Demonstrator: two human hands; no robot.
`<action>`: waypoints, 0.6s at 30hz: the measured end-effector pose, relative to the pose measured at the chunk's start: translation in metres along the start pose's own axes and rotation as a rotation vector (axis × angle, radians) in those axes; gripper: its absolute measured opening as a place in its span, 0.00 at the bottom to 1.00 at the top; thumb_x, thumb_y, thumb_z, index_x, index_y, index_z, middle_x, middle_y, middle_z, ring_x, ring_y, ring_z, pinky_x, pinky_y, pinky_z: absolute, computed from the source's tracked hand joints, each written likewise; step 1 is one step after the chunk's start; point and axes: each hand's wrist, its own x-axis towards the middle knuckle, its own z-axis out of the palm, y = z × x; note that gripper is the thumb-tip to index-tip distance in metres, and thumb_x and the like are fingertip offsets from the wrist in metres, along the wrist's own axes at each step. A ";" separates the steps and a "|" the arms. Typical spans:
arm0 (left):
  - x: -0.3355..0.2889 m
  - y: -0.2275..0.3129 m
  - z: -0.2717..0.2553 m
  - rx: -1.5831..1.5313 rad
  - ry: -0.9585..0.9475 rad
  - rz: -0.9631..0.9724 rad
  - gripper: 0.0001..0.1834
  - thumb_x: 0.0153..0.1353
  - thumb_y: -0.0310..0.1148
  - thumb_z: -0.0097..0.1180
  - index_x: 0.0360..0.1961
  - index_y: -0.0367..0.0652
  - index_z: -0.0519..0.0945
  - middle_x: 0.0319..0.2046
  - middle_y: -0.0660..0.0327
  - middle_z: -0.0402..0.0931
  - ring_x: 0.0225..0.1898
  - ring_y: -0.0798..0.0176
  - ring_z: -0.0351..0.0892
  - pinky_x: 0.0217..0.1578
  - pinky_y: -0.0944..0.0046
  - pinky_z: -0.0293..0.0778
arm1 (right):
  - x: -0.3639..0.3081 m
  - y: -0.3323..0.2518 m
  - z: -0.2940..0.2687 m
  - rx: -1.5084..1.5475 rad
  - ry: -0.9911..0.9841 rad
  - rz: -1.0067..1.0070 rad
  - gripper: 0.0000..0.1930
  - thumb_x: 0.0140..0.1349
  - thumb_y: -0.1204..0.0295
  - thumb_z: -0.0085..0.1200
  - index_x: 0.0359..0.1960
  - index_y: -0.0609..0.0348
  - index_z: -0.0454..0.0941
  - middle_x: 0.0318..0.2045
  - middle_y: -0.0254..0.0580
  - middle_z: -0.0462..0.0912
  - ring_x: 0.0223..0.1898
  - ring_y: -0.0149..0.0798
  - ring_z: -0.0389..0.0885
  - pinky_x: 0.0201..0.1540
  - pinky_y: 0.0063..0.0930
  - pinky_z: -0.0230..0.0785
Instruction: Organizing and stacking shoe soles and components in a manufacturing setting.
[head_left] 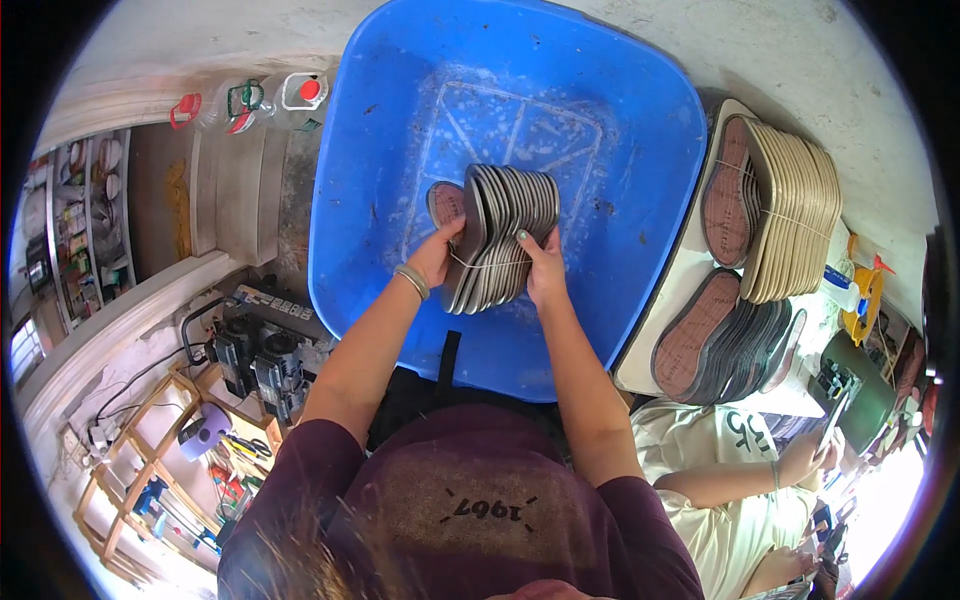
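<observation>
A bright blue tub (400,120) with pale scuffed lines across its bottom is filling the middle. The bundle of soles (500,235) is showing dark grey edges and one reddish-brown speckled face. The banded stack of soles (790,205) is looking tan and cream, its end face brown. The lower stack (725,340) is appearing black with a brown front. The person's shirt (470,500) is showing maroon.

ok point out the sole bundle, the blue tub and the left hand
sole bundle (505,230): head view, middle of the grey stack
blue tub (640,150): head view, bare inner wall
left hand (438,255): head view, back of hand
</observation>
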 end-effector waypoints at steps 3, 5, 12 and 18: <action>0.007 -0.008 0.010 0.089 0.090 0.110 0.21 0.66 0.39 0.49 0.55 0.37 0.73 0.49 0.54 0.78 0.48 0.58 0.79 0.51 0.55 0.75 | -0.008 -0.008 -0.010 -0.013 0.003 -0.012 0.36 0.55 0.81 0.59 0.65 0.51 0.58 0.57 0.40 0.72 0.56 0.40 0.72 0.58 0.35 0.67; 0.005 -0.003 0.022 0.187 0.087 0.157 0.20 0.65 0.38 0.50 0.54 0.36 0.74 0.47 0.54 0.79 0.45 0.58 0.80 0.48 0.56 0.76 | -0.014 -0.006 -0.015 0.013 0.051 0.007 0.37 0.55 0.81 0.59 0.66 0.51 0.57 0.58 0.40 0.70 0.57 0.40 0.72 0.59 0.35 0.66; 0.000 0.008 0.033 0.278 -0.064 0.042 0.18 0.62 0.35 0.50 0.50 0.36 0.76 0.42 0.55 0.80 0.40 0.61 0.82 0.45 0.59 0.77 | -0.037 -0.003 -0.036 0.106 0.094 0.002 0.37 0.57 0.76 0.60 0.68 0.45 0.56 0.60 0.37 0.69 0.61 0.44 0.68 0.63 0.42 0.64; -0.033 -0.005 0.063 0.207 -0.222 -0.116 0.28 0.63 0.50 0.51 0.55 0.38 0.74 0.48 0.55 0.79 0.46 0.61 0.80 0.52 0.61 0.73 | -0.029 -0.003 -0.049 0.236 0.021 0.184 0.28 0.60 0.73 0.56 0.63 0.54 0.63 0.57 0.40 0.73 0.58 0.43 0.71 0.63 0.42 0.64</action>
